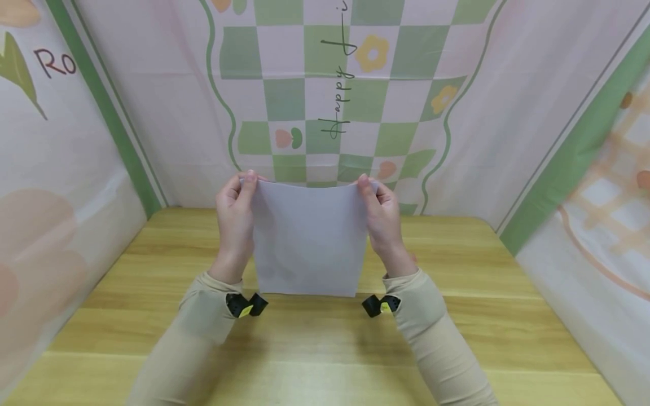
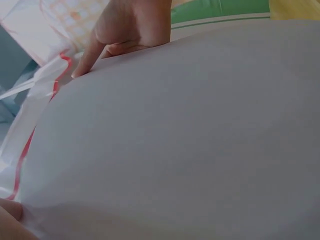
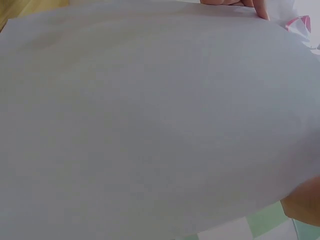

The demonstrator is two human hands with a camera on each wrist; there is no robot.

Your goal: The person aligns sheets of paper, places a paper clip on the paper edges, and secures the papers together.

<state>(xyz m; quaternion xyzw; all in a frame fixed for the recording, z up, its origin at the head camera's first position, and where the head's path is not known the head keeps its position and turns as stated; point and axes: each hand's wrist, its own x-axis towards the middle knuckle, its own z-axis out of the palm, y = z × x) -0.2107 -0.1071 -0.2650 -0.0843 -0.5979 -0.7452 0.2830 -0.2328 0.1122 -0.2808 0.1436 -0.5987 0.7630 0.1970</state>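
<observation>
A plain white sheet of paper (image 1: 310,239) hangs between the two hands, its top edge sagging slightly. At its upper left corner my left hand (image 1: 237,220) pinches it, thumb in front. My right hand (image 1: 382,217) pinches the upper right corner in the same way. In the left wrist view the paper (image 2: 175,130) fills most of the picture, with the right hand (image 2: 132,27) at its far edge. The right wrist view also shows mostly paper (image 3: 150,120), with the left hand (image 3: 237,4) at the top. Fingers behind the sheet are hidden.
A wood-grain table (image 1: 304,349) lies below the paper. Behind it hangs a printed cloth (image 1: 345,96) with green checks and flowers. More cloth walls stand at the left (image 1: 66,225) and right. Each wrist wears a small black camera (image 1: 246,305).
</observation>
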